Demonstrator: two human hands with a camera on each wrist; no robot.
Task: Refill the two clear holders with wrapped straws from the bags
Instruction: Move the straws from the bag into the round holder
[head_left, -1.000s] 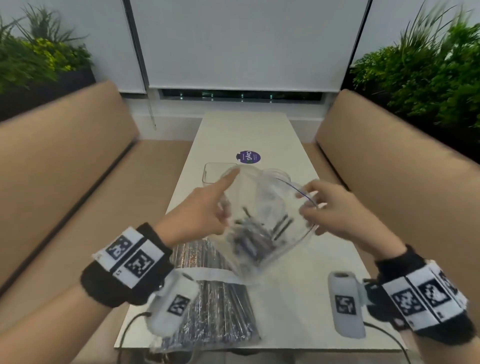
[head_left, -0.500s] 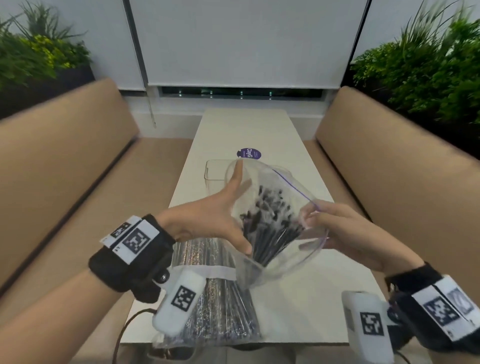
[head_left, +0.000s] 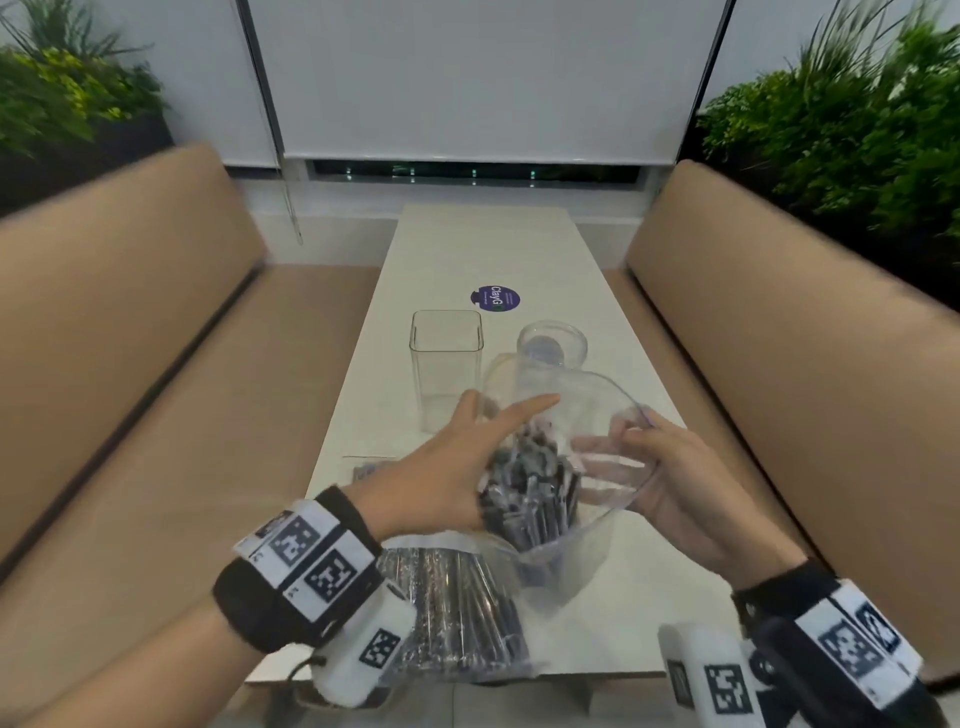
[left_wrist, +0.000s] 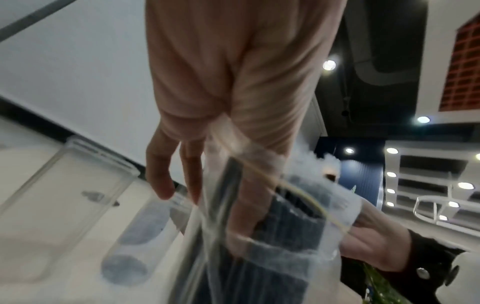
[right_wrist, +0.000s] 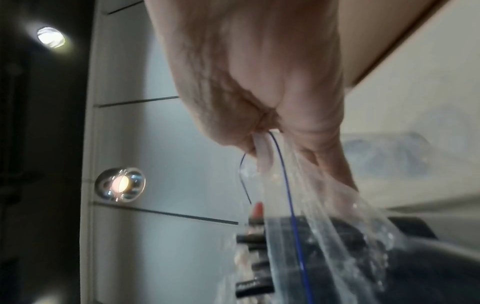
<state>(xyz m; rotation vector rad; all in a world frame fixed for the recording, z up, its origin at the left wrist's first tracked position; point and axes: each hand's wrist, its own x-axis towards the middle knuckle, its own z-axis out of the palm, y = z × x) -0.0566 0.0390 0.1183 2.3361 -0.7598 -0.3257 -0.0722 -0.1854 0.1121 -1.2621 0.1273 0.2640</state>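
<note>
A café booth: tan benches (head_left: 156, 332) flank a narrow table (head_left: 483, 249) (planters (head_left: 841, 130) behind).

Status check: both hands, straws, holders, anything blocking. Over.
Right hand pinches open bag rim; left hand reaching into it at the straws. Square holder and round holder both empty. Nothing blocking them.

two clear holders (head_left: 445, 364) (head_left: 551, 348), two straw bags (head_left: 561, 467) (head_left: 452, 613), two hands (head_left: 441, 467) (head_left: 680, 488), one purple sticker (head_left: 495, 298)

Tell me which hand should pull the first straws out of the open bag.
Left. The left hand already reaches into the bag at the straws, while the right hand pinches the bag's rim to hold it open.
</note>
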